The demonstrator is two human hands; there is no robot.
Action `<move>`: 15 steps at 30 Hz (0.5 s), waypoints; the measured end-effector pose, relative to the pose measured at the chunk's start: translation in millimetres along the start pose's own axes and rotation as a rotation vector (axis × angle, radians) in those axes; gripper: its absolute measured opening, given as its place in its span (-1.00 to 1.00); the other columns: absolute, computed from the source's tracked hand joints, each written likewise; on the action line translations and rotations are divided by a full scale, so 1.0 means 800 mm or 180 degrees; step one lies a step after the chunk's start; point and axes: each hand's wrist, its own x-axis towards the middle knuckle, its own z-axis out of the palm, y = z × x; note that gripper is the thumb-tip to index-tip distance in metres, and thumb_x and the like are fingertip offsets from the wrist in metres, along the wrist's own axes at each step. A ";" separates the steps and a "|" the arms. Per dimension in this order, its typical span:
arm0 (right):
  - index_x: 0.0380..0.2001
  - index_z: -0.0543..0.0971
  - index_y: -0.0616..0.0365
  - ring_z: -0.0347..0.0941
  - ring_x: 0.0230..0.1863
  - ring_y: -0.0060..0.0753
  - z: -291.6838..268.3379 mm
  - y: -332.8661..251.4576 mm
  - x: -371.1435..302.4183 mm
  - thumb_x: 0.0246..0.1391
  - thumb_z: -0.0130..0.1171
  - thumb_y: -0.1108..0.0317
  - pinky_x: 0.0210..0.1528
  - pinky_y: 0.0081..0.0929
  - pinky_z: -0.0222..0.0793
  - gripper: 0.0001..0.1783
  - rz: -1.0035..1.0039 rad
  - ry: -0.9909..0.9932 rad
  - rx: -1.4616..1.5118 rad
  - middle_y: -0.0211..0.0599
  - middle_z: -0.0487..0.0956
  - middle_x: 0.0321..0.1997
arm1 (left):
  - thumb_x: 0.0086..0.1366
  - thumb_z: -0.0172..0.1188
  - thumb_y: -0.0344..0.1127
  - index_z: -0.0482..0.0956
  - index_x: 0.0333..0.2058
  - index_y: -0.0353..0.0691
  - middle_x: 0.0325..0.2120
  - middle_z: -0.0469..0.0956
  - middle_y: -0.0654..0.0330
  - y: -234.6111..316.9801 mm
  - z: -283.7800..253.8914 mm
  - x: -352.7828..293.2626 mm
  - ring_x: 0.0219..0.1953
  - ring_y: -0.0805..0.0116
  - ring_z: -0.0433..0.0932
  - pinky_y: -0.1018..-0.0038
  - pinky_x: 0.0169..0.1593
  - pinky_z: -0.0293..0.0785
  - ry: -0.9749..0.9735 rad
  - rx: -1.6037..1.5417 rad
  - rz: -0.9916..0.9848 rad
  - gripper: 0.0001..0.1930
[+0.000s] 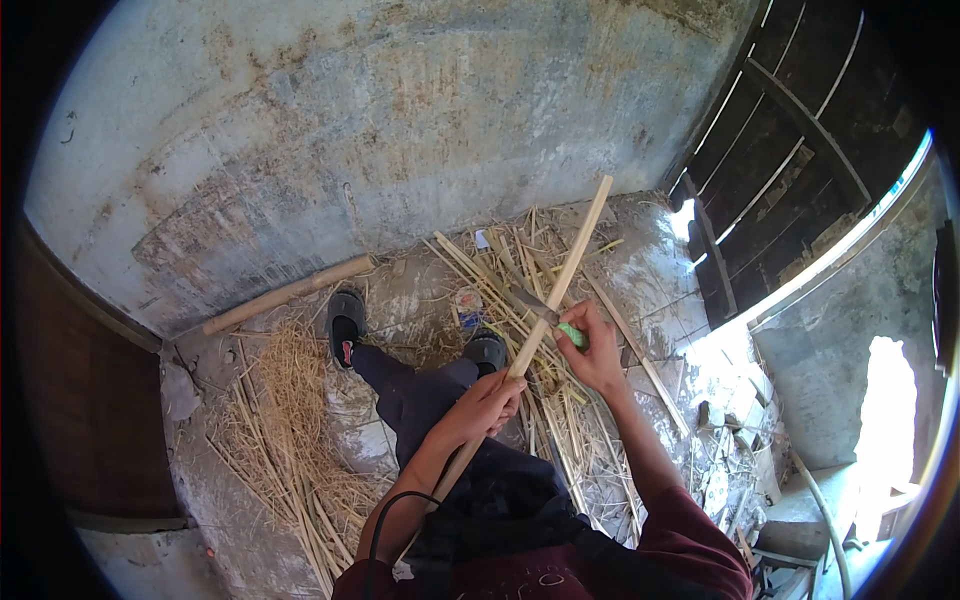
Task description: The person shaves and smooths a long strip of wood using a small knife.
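Note:
A long, pale strip of split bamboo (566, 275) slants across my lap, its far end up and to the right. My left hand (482, 408) is wrapped round it low down, near my thigh. Higher up, my right hand (592, 350) grips the green handle of a knife (572, 335). The knife's dark blade (533, 303) reaches left across the strip and seems to touch it; the exact contact is too small to tell. Below the left hand, the strip runs on beside my left forearm.
Loose bamboo strips (560, 400) lie on the floor beneath the right hand. A heap of shavings (295, 420) spreads at the left. A bamboo pole (290, 293) rests along the wall (400, 130). Bricks and rubble (735, 415) sit at the right, below a dark wooden door (790, 150).

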 end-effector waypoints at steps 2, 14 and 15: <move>-0.04 0.37 0.18 0.35 -0.57 -0.49 -0.001 -0.012 -0.009 0.14 0.32 0.48 -0.47 -0.45 0.19 -0.60 0.0297 -0.0095 -0.0124 -0.27 0.53 -0.56 | 0.61 -0.03 -0.08 0.33 -0.29 -0.09 -0.60 0.25 0.44 0.003 -0.001 0.001 -0.68 0.68 0.22 0.61 -0.64 0.19 -0.0179 -0.0087 -0.0074 -0.72; 0.07 0.32 0.14 0.46 -0.45 -0.38 0.006 0.002 -0.044 0.16 0.32 0.47 -0.35 -0.37 0.31 -0.52 0.1006 0.0400 0.0257 -0.29 0.51 -0.49 | 0.66 -0.11 0.03 0.40 -0.18 -0.13 -0.50 0.45 0.31 0.011 0.002 -0.003 -0.65 0.54 0.44 0.59 -0.64 0.35 -0.0372 -0.0149 -0.0056 -0.65; 0.04 0.34 0.14 0.47 -0.40 -0.43 0.006 0.003 -0.046 0.18 0.30 0.48 -0.34 -0.40 0.32 -0.56 0.1009 0.0487 0.0431 -0.33 0.51 -0.44 | 0.66 -0.12 0.03 0.40 -0.18 -0.13 -0.50 0.45 0.31 0.011 0.002 -0.002 -0.65 0.52 0.45 0.58 -0.65 0.35 -0.0340 -0.0162 -0.0082 -0.65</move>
